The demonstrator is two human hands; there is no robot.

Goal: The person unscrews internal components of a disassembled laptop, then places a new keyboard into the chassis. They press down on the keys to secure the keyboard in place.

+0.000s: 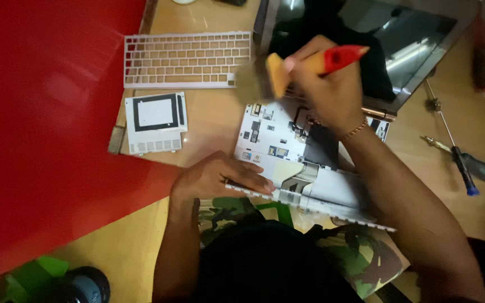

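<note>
An opened laptop base [273, 140] lies on the wooden table, its white inner panel with small dark components facing up. My left hand [214, 177] grips its near left edge. My right hand [324, 92], with a thin bracelet at the wrist, holds a paintbrush [287, 70] with a red handle and pale bristles over the base's far left part. The bristles look blurred. The laptop's dark screen [416, 39] leans back behind the base.
A white keyboard frame [186, 59] lies at the far left, a white cover panel with a black square [155, 122] below it. A large red surface [40, 129] fills the left. A blue-handled screwdriver [458, 160] lies to the right. Camouflage cloth [366, 261] sits near me.
</note>
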